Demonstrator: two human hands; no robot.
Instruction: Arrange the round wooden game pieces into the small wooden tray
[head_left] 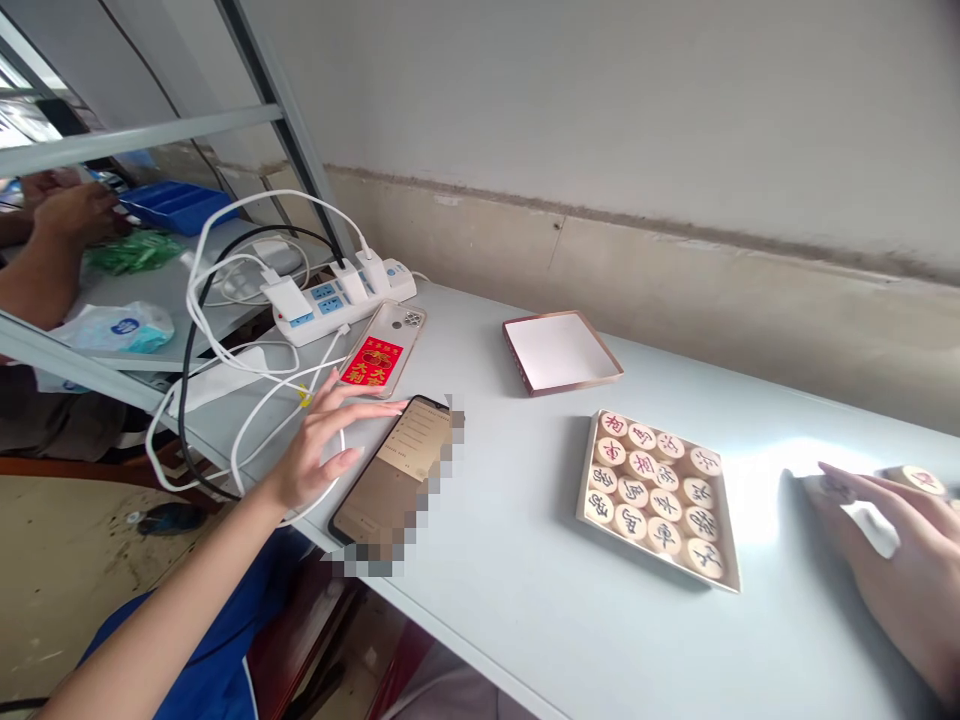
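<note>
My left hand (319, 445), fingers spread, rests at the left edge of a dark smartphone (401, 455) with a lit screen; a fingertip meets its upper edge. At the far right, my right hand (892, 550) pinches a small round piece between thumb and finger; blur and the fingers mostly hide it, but it looks like a Chinese chess piece (838, 488). Just beyond these fingers lies another round wooden chess piece (922, 479) with a red mark. Between my hands sits a shallow box (733, 560) holding rows of red- and black-marked chess pieces (634, 490).
An open box lid (562, 350) lies behind the box. On the left are a second phone (386, 350) in a clear case, a white power strip (337, 305) and tangled cables (247, 370). Past the shelf frame, another person's hands (75, 210) are near a blue tray (176, 205).
</note>
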